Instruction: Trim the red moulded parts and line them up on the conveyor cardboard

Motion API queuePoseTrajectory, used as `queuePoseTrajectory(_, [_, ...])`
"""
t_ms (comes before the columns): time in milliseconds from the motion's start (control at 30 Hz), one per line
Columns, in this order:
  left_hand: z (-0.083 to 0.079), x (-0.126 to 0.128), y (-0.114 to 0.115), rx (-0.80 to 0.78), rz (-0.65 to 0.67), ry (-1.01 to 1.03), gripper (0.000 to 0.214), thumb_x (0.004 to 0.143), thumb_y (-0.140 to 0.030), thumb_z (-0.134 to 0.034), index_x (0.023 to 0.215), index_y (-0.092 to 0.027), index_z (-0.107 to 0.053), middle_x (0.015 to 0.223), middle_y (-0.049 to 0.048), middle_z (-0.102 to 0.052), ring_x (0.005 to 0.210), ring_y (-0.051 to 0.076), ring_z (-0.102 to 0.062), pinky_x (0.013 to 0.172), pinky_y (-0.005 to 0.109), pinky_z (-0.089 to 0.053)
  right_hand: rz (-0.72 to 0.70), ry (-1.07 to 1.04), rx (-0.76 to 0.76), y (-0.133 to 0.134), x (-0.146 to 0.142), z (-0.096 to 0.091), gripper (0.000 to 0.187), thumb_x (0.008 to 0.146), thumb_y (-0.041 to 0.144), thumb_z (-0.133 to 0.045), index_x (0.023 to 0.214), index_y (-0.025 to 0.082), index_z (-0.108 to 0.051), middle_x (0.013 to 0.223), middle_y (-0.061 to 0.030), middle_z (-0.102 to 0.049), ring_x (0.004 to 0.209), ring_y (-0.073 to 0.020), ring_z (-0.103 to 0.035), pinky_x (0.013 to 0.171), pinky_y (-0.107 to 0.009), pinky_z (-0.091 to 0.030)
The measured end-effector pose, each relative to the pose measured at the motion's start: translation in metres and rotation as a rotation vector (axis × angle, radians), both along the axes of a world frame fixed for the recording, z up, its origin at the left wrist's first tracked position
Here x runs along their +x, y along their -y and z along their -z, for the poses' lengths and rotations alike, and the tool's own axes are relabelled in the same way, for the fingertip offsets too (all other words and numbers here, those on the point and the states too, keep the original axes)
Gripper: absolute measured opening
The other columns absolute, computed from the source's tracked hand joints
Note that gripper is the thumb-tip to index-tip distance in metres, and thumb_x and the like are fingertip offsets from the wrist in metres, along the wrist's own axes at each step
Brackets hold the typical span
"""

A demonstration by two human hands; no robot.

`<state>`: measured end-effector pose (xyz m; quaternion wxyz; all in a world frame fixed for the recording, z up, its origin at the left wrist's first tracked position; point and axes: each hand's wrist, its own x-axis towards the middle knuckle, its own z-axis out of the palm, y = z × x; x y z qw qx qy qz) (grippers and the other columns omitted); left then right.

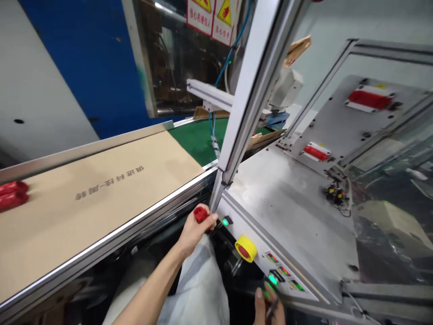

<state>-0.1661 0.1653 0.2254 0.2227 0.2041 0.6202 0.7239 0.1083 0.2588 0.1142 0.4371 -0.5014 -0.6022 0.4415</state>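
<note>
My left hand (196,226) is closed around a small red plastic-looking part (200,214) with a hollow end. It is beside the metal upright, close to a green-lit button (225,221). Down at the lower edge, my right hand (269,307) is blurred, its fingers curled around something thin and dark that I cannot make out. Just above that hand, another green-lit button (273,279) glows on the control panel (260,259). More red parts (13,195) lie at the far left on a printed cardboard sheet (111,198).
The cardboard covers part of a green conveyor belt (196,140) with metal rails. An aluminium post (248,85) stands between belt and metal worktable (287,203). A yellow-and-red emergency stop button (246,248) juts from the panel. A fixture plate with red blocks (368,98) rises behind.
</note>
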Motion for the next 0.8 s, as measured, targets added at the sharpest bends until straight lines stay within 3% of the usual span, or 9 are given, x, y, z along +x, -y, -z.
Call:
queuePoseTrajectory(67, [-0.015,0.014,0.015,0.142,0.006,0.118,0.030,0.090,-0.052,-0.070,0.106,-0.031,-0.057,0.108,0.0028,-0.071,0.102,0.025,-0.076,0.092,0.045,-0.062,-0.243,-0.110,-0.344,0.016,-0.005,-0.005,0.061,0.083,0.059,-0.086,0.128,0.020,-0.076,0.089,-0.0076,-0.075,0.073,-0.0223,-0.073,0.061,-0.031,-0.059])
queuePoseTrajectory(133, [-0.030,0.026,0.030,0.351,0.057,0.242,0.032,0.084,-0.039,-0.078,0.107,-0.032,-0.057,0.131,0.0035,-0.067,0.135,0.031,-0.068,0.113,0.053,-0.057,-0.537,-0.167,-0.618,0.024,-0.015,-0.024,0.066,0.077,0.060,-0.089,0.129,0.021,-0.078,0.092,-0.0079,-0.075,0.070,-0.0218,-0.071,0.057,-0.031,-0.058])
queuePoseTrajectory(200, [-0.042,0.036,0.041,0.546,0.097,0.310,0.033,0.083,-0.023,-0.083,0.102,-0.031,-0.058,0.141,0.0011,-0.062,0.155,0.032,-0.052,0.127,0.054,-0.047,-0.744,-0.160,-0.648,0.025,-0.030,-0.055,0.066,0.083,0.057,-0.085,0.136,0.020,-0.077,0.102,-0.0109,-0.076,0.076,-0.0221,-0.072,0.060,-0.032,-0.059])
queuePoseTrajectory(267, [-0.049,0.043,0.050,0.624,0.108,0.275,0.031,0.089,-0.016,-0.081,0.100,-0.030,-0.056,0.144,-0.0003,-0.060,0.162,0.029,-0.043,0.133,0.053,-0.042,-0.848,-0.070,-0.402,0.020,-0.048,-0.094,0.058,0.092,0.050,-0.079,0.142,0.021,-0.074,0.105,-0.0102,-0.076,0.082,-0.0211,-0.073,0.070,-0.032,-0.062])
queuePoseTrajectory(367, [-0.051,0.053,0.059,0.633,0.126,0.122,0.033,0.093,-0.012,-0.079,0.100,-0.027,-0.051,0.146,0.0030,-0.062,0.160,0.033,-0.047,0.133,0.061,-0.041,-0.900,0.103,0.236,0.012,-0.070,-0.148,0.044,0.097,0.036,-0.075,0.139,0.022,-0.075,0.108,-0.0088,-0.078,0.096,-0.0221,-0.075,0.090,-0.034,-0.063])
queuePoseTrajectory(467, [-0.049,0.060,0.064,0.651,0.111,-0.012,0.043,0.089,-0.002,-0.081,0.100,-0.024,-0.046,0.145,0.0055,-0.063,0.154,0.037,-0.055,0.131,0.066,-0.043,-0.882,0.121,0.637,0.010,-0.085,-0.181,0.037,0.100,0.025,-0.071,0.137,0.022,-0.074,0.112,-0.0080,-0.078,0.095,-0.0193,-0.074,0.088,-0.031,-0.063])
queuePoseTrajectory(567, [-0.045,0.064,0.068,0.663,0.053,-0.104,0.045,0.087,0.007,-0.078,0.099,-0.023,-0.046,0.144,0.0062,-0.061,0.155,0.037,-0.055,0.131,0.061,-0.046,-0.903,0.130,0.773,0.013,-0.093,-0.192,0.041,0.101,0.017,-0.070,0.141,0.022,-0.071,0.108,-0.0060,-0.076,0.090,-0.0164,-0.072,0.084,-0.029,-0.060])
queuePoseTrajectory(800, [-0.040,0.069,0.072,0.617,-0.043,-0.340,0.048,0.082,0.017,-0.074,0.096,-0.020,-0.048,0.138,0.0070,-0.059,0.152,0.036,-0.058,0.127,0.054,-0.053,-0.965,0.193,0.886,0.016,-0.100,-0.194,0.048,0.099,0.012,-0.069,0.146,0.021,-0.068,0.104,-0.0059,-0.074,0.095,-0.0191,-0.071,0.087,-0.033,-0.056])
